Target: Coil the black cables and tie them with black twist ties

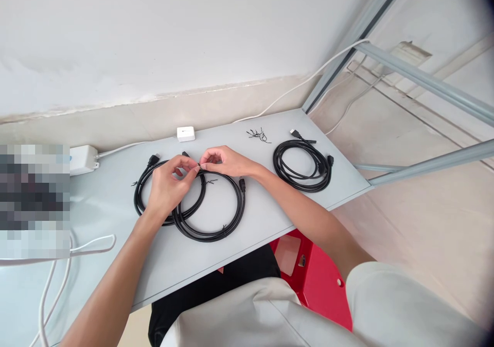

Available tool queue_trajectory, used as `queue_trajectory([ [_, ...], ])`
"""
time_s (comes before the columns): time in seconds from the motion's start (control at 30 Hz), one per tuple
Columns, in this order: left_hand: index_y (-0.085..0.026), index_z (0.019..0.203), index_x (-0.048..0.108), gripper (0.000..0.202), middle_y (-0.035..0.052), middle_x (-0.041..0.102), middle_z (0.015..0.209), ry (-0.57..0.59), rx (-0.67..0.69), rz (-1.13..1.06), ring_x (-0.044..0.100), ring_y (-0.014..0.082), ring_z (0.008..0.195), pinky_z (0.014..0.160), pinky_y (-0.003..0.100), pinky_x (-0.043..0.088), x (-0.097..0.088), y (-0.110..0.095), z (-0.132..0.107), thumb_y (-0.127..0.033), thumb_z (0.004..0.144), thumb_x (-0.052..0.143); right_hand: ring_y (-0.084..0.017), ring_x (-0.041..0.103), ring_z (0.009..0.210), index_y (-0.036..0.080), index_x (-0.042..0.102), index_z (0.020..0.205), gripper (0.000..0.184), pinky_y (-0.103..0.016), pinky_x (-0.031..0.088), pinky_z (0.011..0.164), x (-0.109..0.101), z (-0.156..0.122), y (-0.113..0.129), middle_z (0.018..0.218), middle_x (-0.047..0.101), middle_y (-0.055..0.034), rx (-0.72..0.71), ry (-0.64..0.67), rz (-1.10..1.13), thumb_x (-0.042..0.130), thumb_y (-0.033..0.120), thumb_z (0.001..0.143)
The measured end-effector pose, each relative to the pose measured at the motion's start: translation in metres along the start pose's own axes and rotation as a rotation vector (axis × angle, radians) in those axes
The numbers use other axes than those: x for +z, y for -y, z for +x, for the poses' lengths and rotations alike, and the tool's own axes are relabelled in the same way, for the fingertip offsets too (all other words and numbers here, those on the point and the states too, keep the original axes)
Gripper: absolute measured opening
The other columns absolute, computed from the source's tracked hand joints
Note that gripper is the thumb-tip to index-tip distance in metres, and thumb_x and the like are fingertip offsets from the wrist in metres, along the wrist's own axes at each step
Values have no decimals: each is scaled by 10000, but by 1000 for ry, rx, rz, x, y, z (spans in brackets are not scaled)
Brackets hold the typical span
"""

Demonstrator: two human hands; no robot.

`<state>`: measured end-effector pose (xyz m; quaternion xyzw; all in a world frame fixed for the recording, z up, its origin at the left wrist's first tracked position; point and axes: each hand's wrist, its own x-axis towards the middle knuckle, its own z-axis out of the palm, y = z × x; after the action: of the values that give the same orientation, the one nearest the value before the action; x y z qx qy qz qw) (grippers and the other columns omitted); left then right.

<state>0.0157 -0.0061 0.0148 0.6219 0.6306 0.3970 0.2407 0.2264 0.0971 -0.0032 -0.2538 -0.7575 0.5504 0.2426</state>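
Note:
My left hand (170, 182) and my right hand (227, 160) meet over the far rim of a coiled black HDMI cable (210, 237). Thumb and forefinger of each are pinched together on a thin black twist tie (199, 166) there, mostly hidden by the fingertips. Another tie (224, 229) binds the near side of this coil, and its plug (242, 184) points up at the right. Partly under it and my left hand lies a second coiled cable (138, 198), with a plug (154, 159) at its upper left.
Rightward on the grey table (254, 208) lies a third coiled cable (309, 186). Loose black twist ties (259, 135) are scattered near the wall. A white adapter (186, 134) and a white power strip (83, 160) stand at the back. A red stool (324, 285) is below.

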Motion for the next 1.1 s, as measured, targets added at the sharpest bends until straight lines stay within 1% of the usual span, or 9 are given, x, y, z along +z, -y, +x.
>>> queue_trajectory([
  [0.13, -254, 948, 800, 127, 3, 820, 987, -12, -10, -15, 722, 186, 889, 789, 328, 533, 1, 0, 0, -374, 919, 771, -165, 686, 901, 153, 765, 1029, 247, -328, 554, 886, 0, 0, 0, 1040, 796, -54, -4, -23, -7, 782, 389, 958],
  [0.3, -255, 960, 808, 132, 5, 822, 999, 4, -27, -18, 716, 184, 874, 788, 334, 536, 2, 2, 0, -373, 916, 772, -176, 709, 963, 166, 772, 1029, 249, -349, 565, 939, -1, 0, 0, 1077, 801, -55, -44, -1, 9, 795, 404, 959],
  [0.47, -256, 948, 811, 130, 5, 820, 990, 0, -35, -14, 708, 185, 856, 812, 339, 550, 1, 4, 1, -371, 906, 768, -166, 695, 937, 167, 769, 1008, 308, -349, 566, 932, 0, 0, 2, 1056, 790, -48, -59, 2, 23, 848, 456, 935],
  [0.57, -256, 963, 810, 133, 13, 816, 1037, 2, 24, -14, 717, 195, 906, 800, 338, 545, 1, 5, 1, -362, 906, 752, -164, 685, 908, 168, 759, 1006, 349, -343, 566, 903, 1, 0, 2, 1016, 780, -40, -43, -1, 27, 862, 491, 925],
  [0.63, -256, 986, 812, 144, 21, 813, 1081, 8, 83, -16, 721, 202, 945, 804, 339, 541, 1, 4, 0, -358, 916, 738, -163, 681, 897, 168, 739, 1007, 365, -337, 565, 882, 1, 0, 1, 992, 769, -34, -37, -2, 33, 873, 496, 917],
  [0.7, -255, 990, 813, 158, 27, 811, 1099, 7, 112, -13, 720, 205, 955, 812, 344, 538, 0, 2, 0, -378, 930, 735, -167, 687, 908, 173, 717, 1019, 377, -335, 566, 880, 1, 0, 1, 989, 765, -30, -38, -9, 39, 889, 488, 906],
  [0.83, -248, 931, 795, 199, 34, 808, 1049, -5, 74, -14, 713, 209, 936, 801, 350, 533, 0, -2, -1, -435, 945, 727, -183, 718, 964, 177, 732, 1090, 367, -361, 578, 934, 0, -1, 1, 1030, 798, -44, -46, 10, 59, 877, 472, 926],
  [0.97, -246, 899, 769, 188, 34, 803, 1046, 12, 46, -34, 722, 215, 964, 838, 360, 532, -3, -4, 0, -426, 936, 727, -185, 736, 1000, 175, 779, 1184, 356, -366, 581, 961, -3, 0, 1, 1083, 822, -58, -55, 57, 78, 852, 439, 957],
  [1.1, -250, 887, 770, 184, 29, 813, 1047, 19, 2, -24, 731, 223, 981, 856, 368, 532, -5, -3, 1, -425, 926, 728, -180, 727, 1009, 167, 803, 1198, 331, -354, 582, 958, -6, 0, 1, 1100, 829, -67, -51, 84, 62, 834, 418, 984],
])
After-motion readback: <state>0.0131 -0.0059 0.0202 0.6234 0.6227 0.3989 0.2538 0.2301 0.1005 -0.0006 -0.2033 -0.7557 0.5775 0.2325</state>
